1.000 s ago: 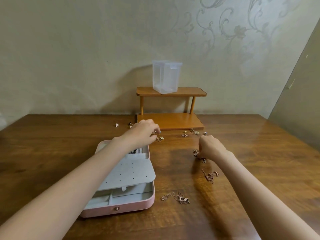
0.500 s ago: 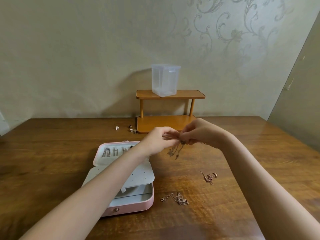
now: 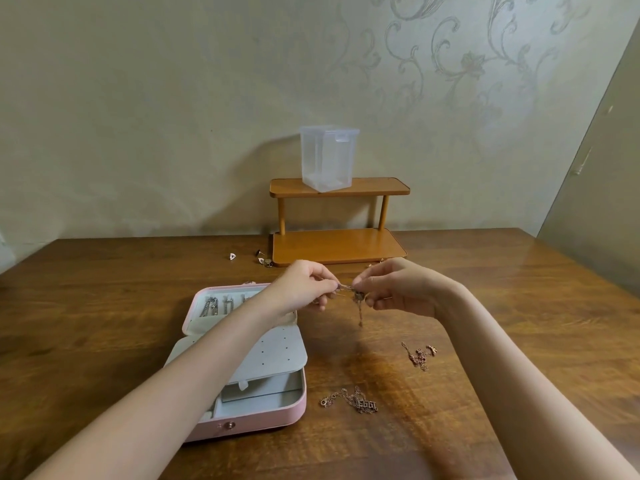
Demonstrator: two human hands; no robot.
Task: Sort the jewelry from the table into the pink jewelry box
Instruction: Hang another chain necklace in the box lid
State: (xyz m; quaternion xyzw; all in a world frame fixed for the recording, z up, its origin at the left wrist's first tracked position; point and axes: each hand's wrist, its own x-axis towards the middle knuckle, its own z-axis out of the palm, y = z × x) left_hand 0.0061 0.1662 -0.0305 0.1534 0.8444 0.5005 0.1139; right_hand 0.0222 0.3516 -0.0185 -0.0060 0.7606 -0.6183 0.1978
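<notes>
The pink jewelry box point(image 3: 273, 415) lies open on the table's left, a grey perforated flap folded over its tray and several silver pieces in its far half. Above the table, just right of the box, my left hand point(image 3: 304, 289) and my right hand point(image 3: 398, 289) pinch a rose-gold chain point(image 3: 358, 301) between their fingertips; its loose end dangles down. A necklace with a lettered pendant point(image 3: 351, 401) lies on the table beside the box. Another small tangled chain point(image 3: 419, 356) lies further right.
A small two-tier wooden shelf point(image 3: 337, 244) stands at the back against the wall, with a clear plastic container point(image 3: 327, 157) on top. Small earrings point(image 3: 232, 256) and other small pieces point(image 3: 265, 261) lie left of the shelf's base on the wooden table point(image 3: 104, 306).
Both hands left the table with a chain, came together above it and now hold the chain stretched between them. The view tilted down slightly.
</notes>
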